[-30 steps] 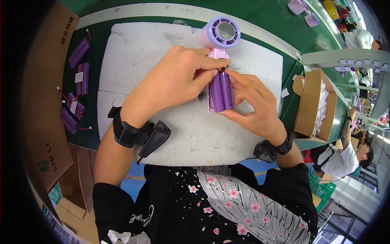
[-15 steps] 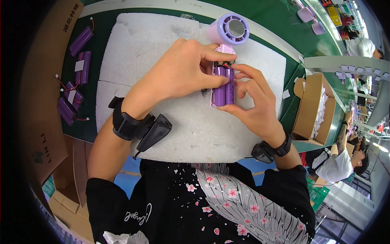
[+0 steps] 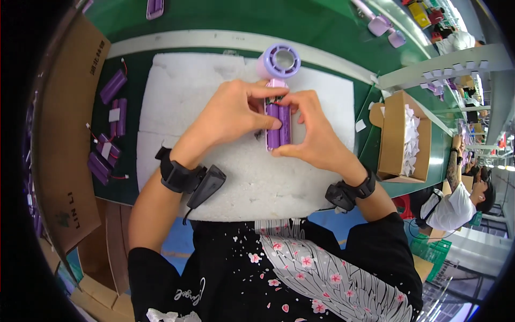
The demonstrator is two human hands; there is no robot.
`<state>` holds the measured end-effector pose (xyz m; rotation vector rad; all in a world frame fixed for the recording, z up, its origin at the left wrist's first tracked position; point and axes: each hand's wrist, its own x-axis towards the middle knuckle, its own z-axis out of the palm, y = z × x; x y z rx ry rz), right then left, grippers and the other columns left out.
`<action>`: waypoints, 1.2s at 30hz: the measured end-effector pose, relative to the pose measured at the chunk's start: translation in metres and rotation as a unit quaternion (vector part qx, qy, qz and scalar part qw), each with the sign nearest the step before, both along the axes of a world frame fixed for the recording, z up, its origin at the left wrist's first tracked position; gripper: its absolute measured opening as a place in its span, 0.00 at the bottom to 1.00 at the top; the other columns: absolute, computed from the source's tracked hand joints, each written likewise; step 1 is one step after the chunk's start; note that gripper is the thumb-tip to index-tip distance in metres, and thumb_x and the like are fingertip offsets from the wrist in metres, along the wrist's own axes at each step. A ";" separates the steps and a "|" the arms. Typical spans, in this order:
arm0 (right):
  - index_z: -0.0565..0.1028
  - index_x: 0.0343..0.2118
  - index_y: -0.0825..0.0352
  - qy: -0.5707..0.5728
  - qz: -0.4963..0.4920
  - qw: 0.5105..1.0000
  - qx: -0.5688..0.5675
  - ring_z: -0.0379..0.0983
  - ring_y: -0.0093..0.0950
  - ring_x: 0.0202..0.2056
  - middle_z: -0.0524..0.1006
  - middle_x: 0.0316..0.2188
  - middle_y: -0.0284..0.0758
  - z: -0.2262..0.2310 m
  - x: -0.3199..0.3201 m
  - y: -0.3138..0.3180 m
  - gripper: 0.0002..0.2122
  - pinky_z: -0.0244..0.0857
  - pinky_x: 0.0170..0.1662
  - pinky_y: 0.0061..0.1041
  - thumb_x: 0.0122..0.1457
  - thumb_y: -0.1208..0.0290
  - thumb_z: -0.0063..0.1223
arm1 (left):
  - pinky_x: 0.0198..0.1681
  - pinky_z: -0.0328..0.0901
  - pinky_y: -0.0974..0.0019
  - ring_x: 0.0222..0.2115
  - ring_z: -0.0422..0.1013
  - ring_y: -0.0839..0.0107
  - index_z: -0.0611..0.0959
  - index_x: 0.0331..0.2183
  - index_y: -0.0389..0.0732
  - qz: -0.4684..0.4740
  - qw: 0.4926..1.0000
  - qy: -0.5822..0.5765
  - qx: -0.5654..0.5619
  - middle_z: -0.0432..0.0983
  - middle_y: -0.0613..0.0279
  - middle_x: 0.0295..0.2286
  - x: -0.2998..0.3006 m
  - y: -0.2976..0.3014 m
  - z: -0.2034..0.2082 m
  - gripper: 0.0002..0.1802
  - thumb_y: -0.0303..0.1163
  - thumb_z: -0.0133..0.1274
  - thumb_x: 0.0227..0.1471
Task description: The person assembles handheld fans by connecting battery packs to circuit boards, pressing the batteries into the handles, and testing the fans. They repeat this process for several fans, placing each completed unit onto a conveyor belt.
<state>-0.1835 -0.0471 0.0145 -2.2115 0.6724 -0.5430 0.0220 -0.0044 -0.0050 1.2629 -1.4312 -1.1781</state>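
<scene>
A lilac handheld fan point(image 3: 266, 65) with a round, slotted head lies on a white foam slab point(image 3: 241, 201), its pink handle point(image 3: 278, 83) opened up. Inside the handle sits a battery pack point(image 3: 284, 129) of two purple cells, below a small green circuit board, partly covered by fingers. My left hand point(image 3: 228, 115) is closed on the handle from the left, thumb pressing on the cells and forefinger across the board end. My right hand point(image 3: 316, 131) grips from the right, its thumb at the handle's lower end and forefinger beside the board.
Several purple battery packs point(image 3: 113, 86) with wires lie left of the slab, beside a large cardboard box point(image 3: 70, 145). On the right stands a box point(image 3: 394, 134) of white paper pieces. Beyond a pale rail, a green surface point(image 3: 225, 21) carries more fan parts. Another person point(image 3: 450, 209) sits at far right.
The view has shifted, showing more of the far green surface. My right forefinger has moved closer to my left fingertips at the board. Both hands still hold the fan handle.
</scene>
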 end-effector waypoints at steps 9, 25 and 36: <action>0.78 0.29 0.68 0.003 -0.106 0.994 0.021 0.68 0.23 0.28 0.73 0.30 0.32 0.008 0.015 -0.005 0.07 0.61 0.33 0.21 0.49 0.74 0.63 | 0.28 0.64 0.74 0.23 0.66 0.84 0.81 0.49 0.41 -0.028 0.998 -0.027 0.039 0.80 0.67 0.27 -0.008 0.005 0.006 0.31 0.22 0.67 0.38; 0.70 0.49 0.72 0.126 -0.008 0.979 -0.162 0.72 0.41 0.47 0.72 0.46 0.46 0.018 -0.008 0.032 0.28 0.68 0.49 0.32 0.44 0.71 0.69 | 0.31 0.68 0.71 0.24 0.71 0.78 0.80 0.49 0.40 -0.042 0.999 -0.030 0.015 0.80 0.59 0.29 -0.013 0.011 0.008 0.29 0.22 0.64 0.40; 0.72 0.47 0.71 0.204 -0.275 0.889 -0.303 0.70 0.47 0.48 0.74 0.47 0.48 0.025 0.020 -0.204 0.23 0.65 0.52 0.39 0.52 0.61 0.59 | 0.27 0.66 0.73 0.23 0.70 0.77 0.82 0.42 0.39 0.123 0.987 -0.066 -0.077 0.80 0.59 0.32 -0.001 0.002 0.003 0.18 0.23 0.60 0.46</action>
